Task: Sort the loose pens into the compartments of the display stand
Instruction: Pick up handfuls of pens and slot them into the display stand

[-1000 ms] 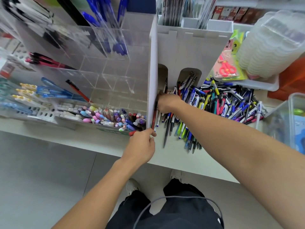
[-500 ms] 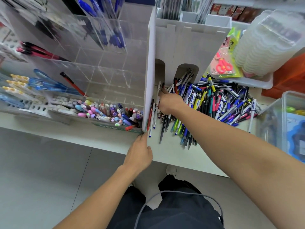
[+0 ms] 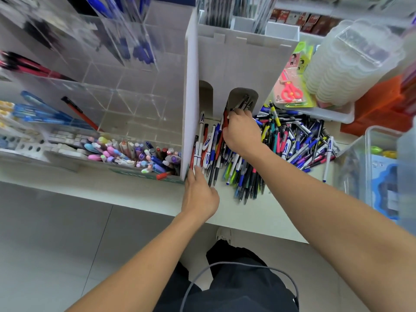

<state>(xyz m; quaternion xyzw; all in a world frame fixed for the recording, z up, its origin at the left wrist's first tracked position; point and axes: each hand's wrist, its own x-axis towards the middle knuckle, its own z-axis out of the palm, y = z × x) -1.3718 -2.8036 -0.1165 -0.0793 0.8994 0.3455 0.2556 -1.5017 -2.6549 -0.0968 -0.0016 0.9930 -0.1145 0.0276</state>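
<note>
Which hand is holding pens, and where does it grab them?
The right hand grips a few pens near their lower ends, by the arched slot. The left hand holds nothing; its fingers touch the white stand.

loose pens [image 3: 290, 140]: mixed colours, heaped on counter | display stand [image 3: 245, 66]: white, upright, behind heap

One head-worn wide-angle view looks steeply down from close above a shelf [image 3: 135, 194]; display stand [image 3: 236, 70] far, pens [image 3: 292, 140] right, floor [image 3: 56, 244] and the person's legs [image 3: 236, 284] near.
</note>
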